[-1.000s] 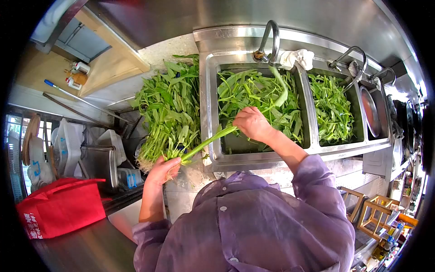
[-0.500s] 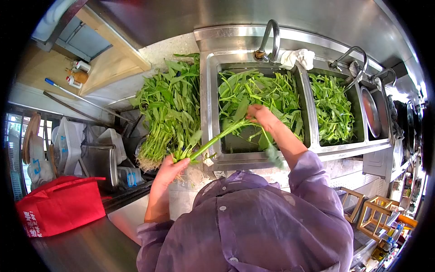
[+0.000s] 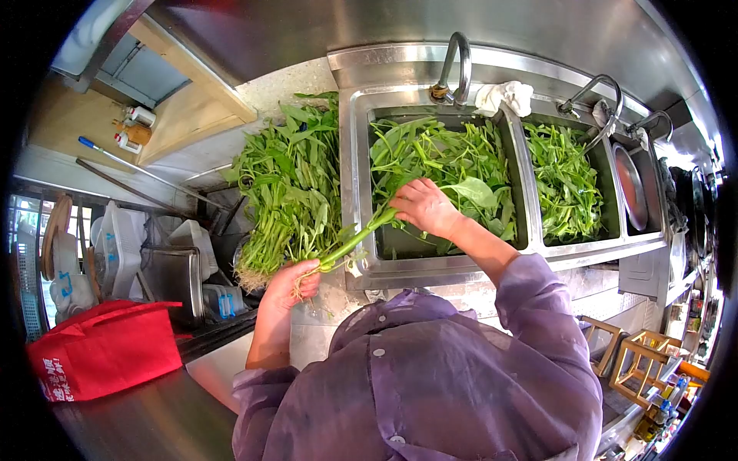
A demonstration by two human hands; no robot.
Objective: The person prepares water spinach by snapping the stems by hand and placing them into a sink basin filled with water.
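My left hand (image 3: pixel 292 283) is closed round the root end of a long green water spinach stem (image 3: pixel 353 241), just in front of the sink's left corner. Higher up the same stem, my right hand (image 3: pixel 424 206) grips it over the front of the left basin, its leaves sticking out past my fingers. Under and behind that hand, cut water spinach (image 3: pixel 453 154) lies in the left basin. To the left of the sink, a big pile of whole water spinach (image 3: pixel 288 184) rests with its pale roots toward me, close to my left hand.
The steel sink (image 3: pixel 355 177) has a middle basin with more greens (image 3: pixel 565 184) and a right basin with a round pan (image 3: pixel 630 188). Faucets (image 3: pixel 467 69) rise at the back beside a white cloth (image 3: pixel 505 98). A red bag (image 3: pixel 108 349) stands at the left, near plastic baskets (image 3: pixel 119 246).
My right hand has moved down and left along the stem and closed round it. The stem's leafy end, which hung toward me, now points right over the basin.
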